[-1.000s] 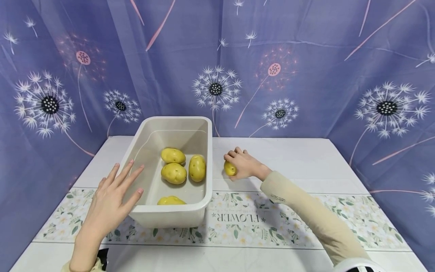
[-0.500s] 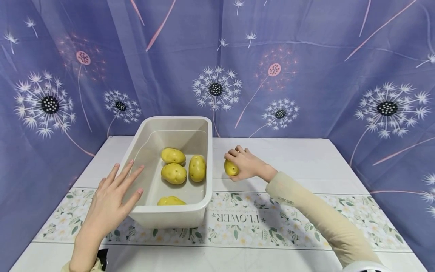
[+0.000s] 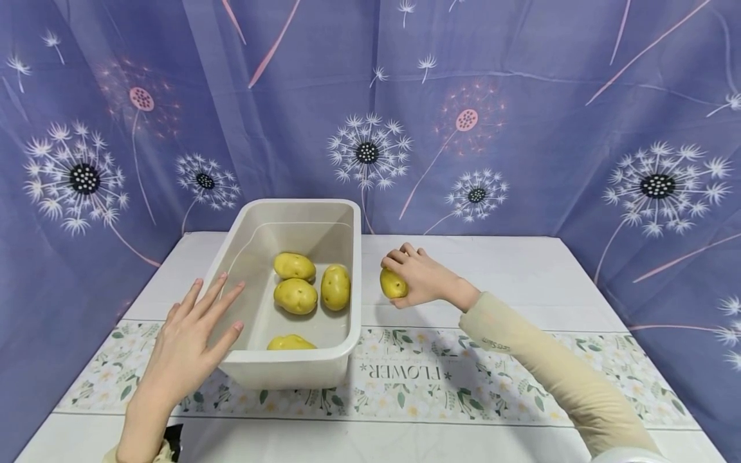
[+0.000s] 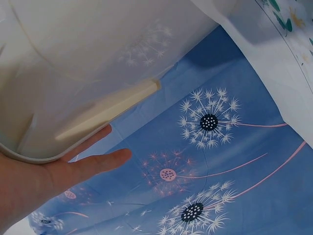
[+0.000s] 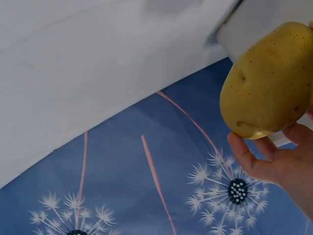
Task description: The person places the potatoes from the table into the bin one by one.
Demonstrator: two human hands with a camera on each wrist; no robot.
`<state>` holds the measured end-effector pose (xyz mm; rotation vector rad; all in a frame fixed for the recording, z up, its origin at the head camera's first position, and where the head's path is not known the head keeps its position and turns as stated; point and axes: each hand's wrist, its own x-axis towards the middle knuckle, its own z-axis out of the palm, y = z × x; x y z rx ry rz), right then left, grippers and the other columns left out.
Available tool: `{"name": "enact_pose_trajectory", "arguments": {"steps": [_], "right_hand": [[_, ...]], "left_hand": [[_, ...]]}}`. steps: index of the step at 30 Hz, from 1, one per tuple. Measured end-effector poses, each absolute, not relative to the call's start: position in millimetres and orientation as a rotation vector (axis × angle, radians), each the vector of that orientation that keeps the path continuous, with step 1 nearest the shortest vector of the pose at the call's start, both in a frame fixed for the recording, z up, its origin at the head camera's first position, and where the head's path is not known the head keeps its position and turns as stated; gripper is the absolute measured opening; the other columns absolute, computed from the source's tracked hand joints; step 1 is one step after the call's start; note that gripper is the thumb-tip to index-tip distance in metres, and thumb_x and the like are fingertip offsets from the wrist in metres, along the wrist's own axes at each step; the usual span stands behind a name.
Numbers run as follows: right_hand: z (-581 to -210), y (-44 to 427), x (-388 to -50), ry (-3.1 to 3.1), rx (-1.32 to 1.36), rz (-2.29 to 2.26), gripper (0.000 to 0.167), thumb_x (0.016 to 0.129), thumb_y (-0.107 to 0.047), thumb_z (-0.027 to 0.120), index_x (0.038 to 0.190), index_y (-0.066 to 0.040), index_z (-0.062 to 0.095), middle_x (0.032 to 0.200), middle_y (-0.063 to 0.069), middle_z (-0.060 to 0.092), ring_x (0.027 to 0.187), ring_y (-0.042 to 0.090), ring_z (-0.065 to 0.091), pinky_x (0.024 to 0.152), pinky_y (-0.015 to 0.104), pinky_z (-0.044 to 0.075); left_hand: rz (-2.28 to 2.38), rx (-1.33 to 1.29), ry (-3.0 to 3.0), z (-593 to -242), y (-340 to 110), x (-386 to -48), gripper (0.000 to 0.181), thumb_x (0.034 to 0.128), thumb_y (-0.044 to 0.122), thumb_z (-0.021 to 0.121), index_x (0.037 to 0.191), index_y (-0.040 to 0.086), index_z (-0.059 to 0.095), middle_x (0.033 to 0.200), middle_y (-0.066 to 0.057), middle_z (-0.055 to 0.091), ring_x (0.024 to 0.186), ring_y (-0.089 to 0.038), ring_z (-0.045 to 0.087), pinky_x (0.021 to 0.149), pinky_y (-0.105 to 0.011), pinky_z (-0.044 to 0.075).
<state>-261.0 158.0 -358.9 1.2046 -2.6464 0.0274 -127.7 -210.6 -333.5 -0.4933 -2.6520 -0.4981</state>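
Just right of the white tub [image 3: 289,355], my right hand [image 3: 425,278] grips a yellow potato [image 3: 393,284] from above. The right wrist view shows the same potato [image 5: 269,81] large, with fingers curled against its side. Several more potatoes lie inside the tub: a pair [image 3: 296,296] touching one behind the other, one [image 3: 336,287] along the right wall, and one [image 3: 291,343] partly hidden by the near rim. At the tub's left side my left hand [image 3: 188,334] rests on the rim with its fingers spread; the left wrist view has this hand [image 4: 73,171] beside the tub wall [image 4: 73,58].
A white table cover [image 3: 498,270] carries a floral band with the word FLOWER [image 3: 405,372]. Purple curtain [image 3: 301,128] with dandelion prints hangs behind the table and at both sides.
My right hand has risen slightly with the potato, and its forearm has shifted a little to the right. The left hand and the potatoes in the tub stay put.
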Motion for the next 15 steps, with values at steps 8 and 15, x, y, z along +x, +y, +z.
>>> {"name": "enact_pose_trajectory", "arguments": {"steps": [8, 15], "right_hand": [[-346, 156, -256, -2.603, 1.239, 0.050, 0.062, 0.062, -0.049, 0.068, 0.111, -0.014, 0.053, 0.104, 0.002, 0.055, 0.091, 0.020, 0.044, 0.066, 0.034, 0.043], [-335, 153, -252, -2.587, 1.242, 0.067, 0.063, 0.059, -0.046, 0.071, 0.110, -0.014, 0.052, 0.104, 0.002, 0.055, 0.092, 0.021, 0.044, 0.067, 0.034, 0.043]], "left_hand": [[-0.497, -0.491, -2.653, -333, -210, -127, 0.051, 0.0874, 0.035, 0.052, 0.136, 0.028, 0.038, 0.144, -0.010, 0.033, 0.136, -0.037, 0.017, 0.088, -0.073, 0.022], [-0.484, -0.489, -2.657, -333, -210, -128, 0.051, 0.0869, 0.036, 0.053, 0.136, 0.029, 0.038, 0.143, -0.010, 0.034, 0.136, -0.037, 0.018, 0.087, -0.073, 0.023]]}}
